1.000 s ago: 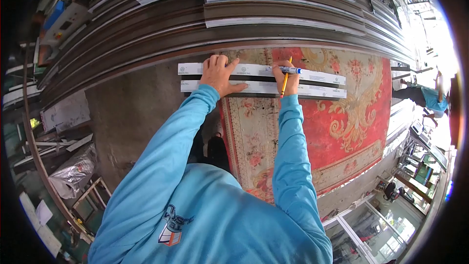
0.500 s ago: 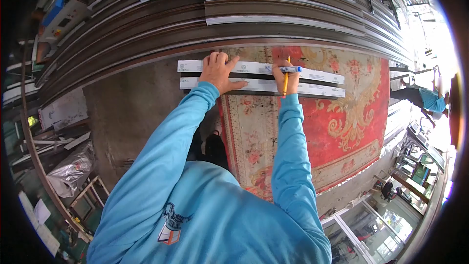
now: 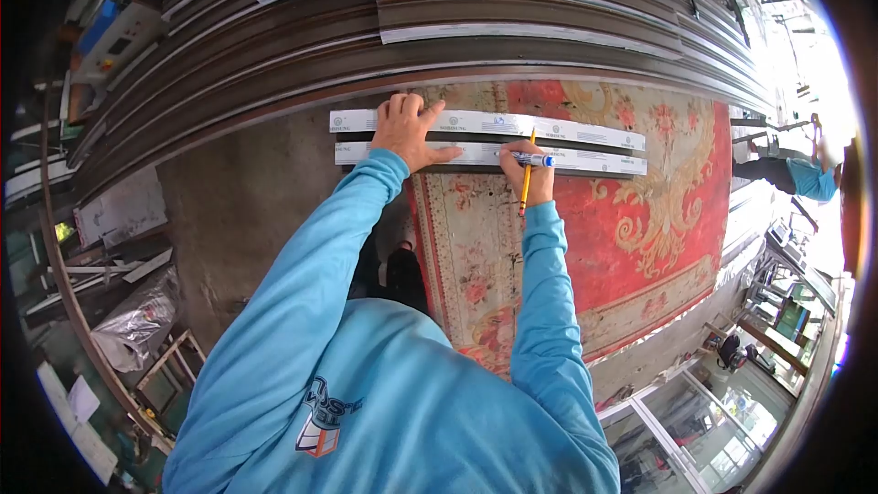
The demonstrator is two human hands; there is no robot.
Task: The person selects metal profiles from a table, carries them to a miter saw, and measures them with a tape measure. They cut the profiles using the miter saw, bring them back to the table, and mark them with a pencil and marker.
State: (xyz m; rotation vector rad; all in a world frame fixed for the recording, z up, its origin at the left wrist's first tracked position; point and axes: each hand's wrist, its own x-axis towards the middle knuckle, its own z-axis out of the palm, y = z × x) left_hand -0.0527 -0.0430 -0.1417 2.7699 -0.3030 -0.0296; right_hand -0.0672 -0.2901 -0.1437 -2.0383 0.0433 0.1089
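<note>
A short metal profile [image 3: 585, 150] with two white film-covered strips lies across a red patterned carpet [image 3: 640, 220]. My left hand [image 3: 408, 133] presses flat on the profile near its left part, fingers spread over both strips. My right hand [image 3: 526, 176] is at the profile's near strip, holding a blue-capped marker [image 3: 533, 160] and a yellow pencil [image 3: 526, 178] together. The marker lies on the near white strip.
Long dark metal profiles [image 3: 457, 27] are stacked beyond the carpet. Bare concrete floor [image 3: 247, 210] lies to the left, with clutter and a foil-wrapped bundle [image 3: 137, 325] by it. Another person in a blue top [image 3: 805, 178] bends at the far right. Glass doors [image 3: 695, 421] stand lower right.
My right hand has moved with the marker and pencil from the far white strip down to the near strip. My left hand has stayed pressed on the profile.
</note>
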